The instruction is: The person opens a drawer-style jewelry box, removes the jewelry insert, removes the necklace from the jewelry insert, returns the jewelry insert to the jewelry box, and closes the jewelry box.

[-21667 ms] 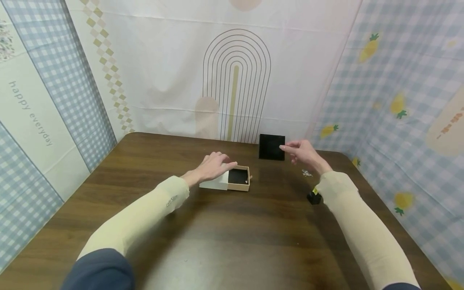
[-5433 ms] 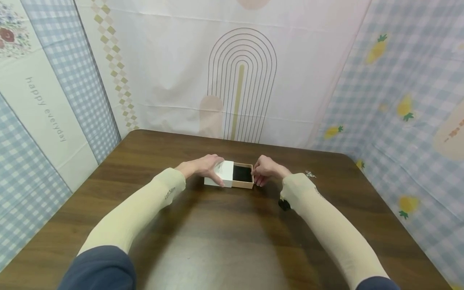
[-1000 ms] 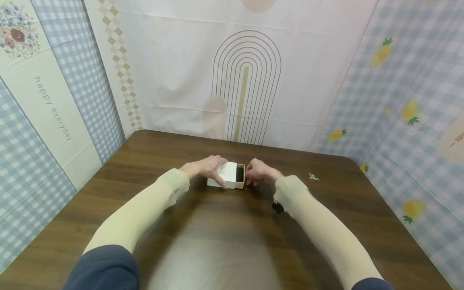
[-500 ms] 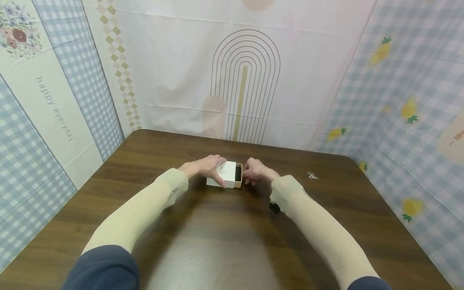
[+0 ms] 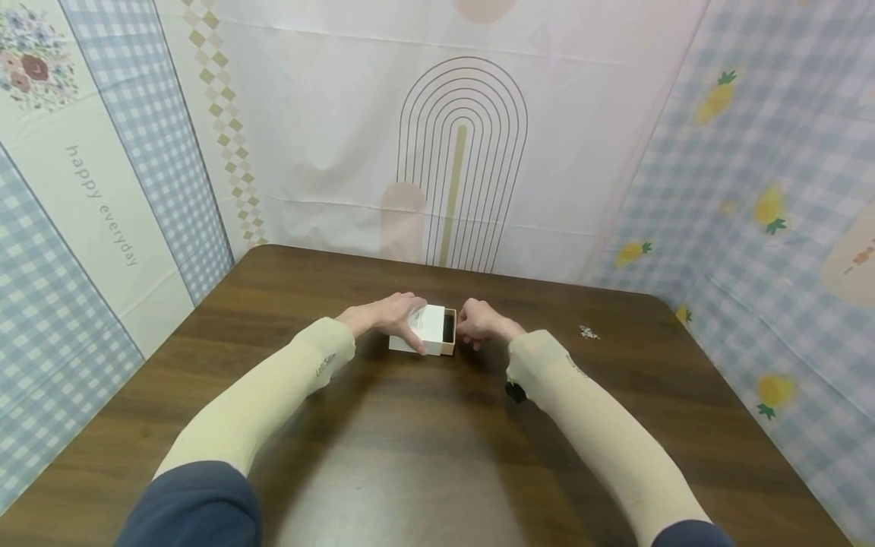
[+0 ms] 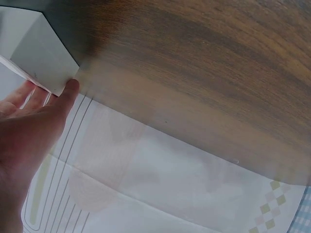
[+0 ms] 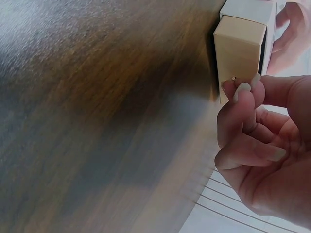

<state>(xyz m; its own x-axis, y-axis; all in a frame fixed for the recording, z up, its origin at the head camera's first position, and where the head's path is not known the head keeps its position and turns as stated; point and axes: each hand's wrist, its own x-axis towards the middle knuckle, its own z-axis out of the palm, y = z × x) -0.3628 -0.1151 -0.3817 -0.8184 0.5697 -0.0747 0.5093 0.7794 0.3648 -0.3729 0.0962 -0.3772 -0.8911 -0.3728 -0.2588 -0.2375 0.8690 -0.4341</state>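
A small drawer box lies on the table, its white sleeve [image 5: 428, 325] partly over a tan cardboard drawer [image 5: 448, 349] that sticks out to the right. Something black lines the visible strip of the drawer. My left hand [image 5: 394, 315] grips the sleeve from the left, thumb along the near side and fingers toward the far side. At the drawer's outer end is my right hand [image 5: 478, 320], fingers curled. In the right wrist view, its fingertips [image 7: 244, 89] pinch together right at the drawer's end face [image 7: 238, 53], by a small hole.
To the right on the brown wooden table [image 5: 383, 456] lies a small pile of whitish bits [image 5: 589, 332]. A patterned white cloth [image 5: 328, 137] hangs behind the table, with a blue checked cloth [image 5: 738, 281] on the right. A small black object [image 5: 516, 391] shows beneath the right cuff.
Over the last seconds the drawer has slid left into the sleeve, with my right hand following. Much earlier a black square panel stood at my right hand; it is gone from there.
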